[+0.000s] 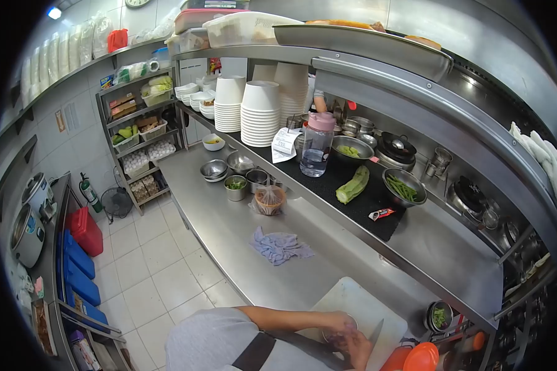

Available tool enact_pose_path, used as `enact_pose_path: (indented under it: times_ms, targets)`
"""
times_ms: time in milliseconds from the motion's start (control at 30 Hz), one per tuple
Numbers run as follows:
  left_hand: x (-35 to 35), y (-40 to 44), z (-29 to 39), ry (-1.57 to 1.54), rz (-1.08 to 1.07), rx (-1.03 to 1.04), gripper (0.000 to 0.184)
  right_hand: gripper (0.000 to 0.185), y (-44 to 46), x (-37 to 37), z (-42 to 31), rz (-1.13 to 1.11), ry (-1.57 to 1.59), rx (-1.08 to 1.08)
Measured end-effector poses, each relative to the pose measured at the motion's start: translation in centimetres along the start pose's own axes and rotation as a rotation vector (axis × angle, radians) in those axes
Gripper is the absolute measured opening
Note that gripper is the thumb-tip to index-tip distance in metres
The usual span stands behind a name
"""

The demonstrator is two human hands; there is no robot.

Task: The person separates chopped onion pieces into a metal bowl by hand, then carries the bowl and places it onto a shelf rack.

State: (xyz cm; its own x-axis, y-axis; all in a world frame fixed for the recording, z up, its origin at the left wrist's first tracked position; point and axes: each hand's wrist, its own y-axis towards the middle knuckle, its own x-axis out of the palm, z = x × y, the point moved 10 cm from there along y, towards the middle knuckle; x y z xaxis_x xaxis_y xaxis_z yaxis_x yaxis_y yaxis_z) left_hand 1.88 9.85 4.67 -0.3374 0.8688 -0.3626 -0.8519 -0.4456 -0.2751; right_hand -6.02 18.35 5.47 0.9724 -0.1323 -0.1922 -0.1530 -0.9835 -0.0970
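Observation:
Both hands are low in the view, over a white cutting board (346, 295). My left hand (340, 323) is curled at the rim of a small round bowl (351, 321), whose contents are hard to make out. My right hand (358, 347) is close beside it, fingers bent over the bowl; whether it holds anything is hidden. A knife (376, 331) lies on the board just right of my right hand, its blade pointing away from me.
A crumpled purple cloth (280, 246), a bagged brown tub (269, 201) and metal bowls (214, 169) stand on the steel counter (213, 232). The raised shelf holds a bottle (317, 148), a peeled vegetable (353, 185) and green beans (402, 187). An orange lid (421, 357) sits right of the board.

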Motion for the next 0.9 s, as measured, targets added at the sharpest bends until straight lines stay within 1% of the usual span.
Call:
enact_pose_path:
  times_ms: [33,67,133,167,233,267,333,367,433,467,533,567,633,767,833,867,900]
  targets:
    - [-0.1,0.3,-0.5,-0.03,0.001,-0.031,0.029,0.029,0.3,0.0,1.4,-0.017,0.117,0.121]
    - [0.1,0.5,-0.7,-0.023,-0.003,-0.03,0.029,0.029,0.7,-0.2,2.4,-0.012,0.121,0.118]
    - [0.0,0.2,0.0,-0.062,-0.008,0.019,0.026,0.025,1.1,-0.7,2.8,0.046,-0.066,0.033]
    - [0.0,0.1,0.1,-0.058,-0.011,0.018,0.026,0.025,1.0,-0.9,3.4,0.049,-0.063,0.032]
    - [0.1,-0.4,1.1,-0.118,-0.031,0.045,0.025,0.025,0.2,-0.5,0.2,0.042,-0.279,0.022]
    - [0.3,-0.5,1.3,-0.114,-0.032,0.044,0.025,0.025,-0.2,-0.4,-1.3,0.044,-0.276,0.021]
    - [0.8,-0.6,1.3,-0.132,-0.063,0.045,0.026,0.027,-0.7,-0.9,-4.2,0.142,-0.532,-0.008]
    - [1.2,-0.1,0.4,-0.129,-0.064,0.041,0.026,0.027,-0.5,-0.9,-4.0,0.142,-0.527,-0.007]
    - [1.5,0.9,-0.4,-0.003,-0.021,0.156,0.029,0.032,0.1,-0.8,-2.9,0.126,-0.594,-0.016]
    - [1.7,0.9,-0.9,-0.001,-0.022,0.152,0.029,0.032,0.5,-0.7,-2.0,0.125,-0.589,-0.016]
    - [0.1,-0.1,0.7,0.16,0.186,0.29,0.034,0.026,1.2,0.2,-0.2,0.051,-0.251,-0.026]
    - [0.0,-0.2,0.7,0.162,0.185,0.288,0.034,0.026,1.4,0.0,0.5,0.051,-0.249,-0.026]
    - [0.0,-0.1,0.5,0.139,0.165,0.254,0.036,0.029,1.1,-0.2,-1.3,0.139,-0.591,-0.204]
    - [-0.3,-0.6,1.1,0.199,0.129,0.19,0.034,0.03,0.2,-0.6,-3.8,0.194,-0.478,-0.178]
    - [-1.2,-0.5,0.6,0.199,0.225,0.198,0.032,0.03,-0.1,-1.2,-4.7,0.248,-0.51,-0.163]
    - [-1.1,-0.3,0.2,0.199,0.221,0.196,0.032,0.03,-0.2,-1.3,-4.4,0.249,-0.508,-0.159]
    - [-1.3,-0.3,0.3,0.187,0.254,0.225,0.026,0.03,-0.2,-1.4,-4.1,0.247,-0.517,-0.166]
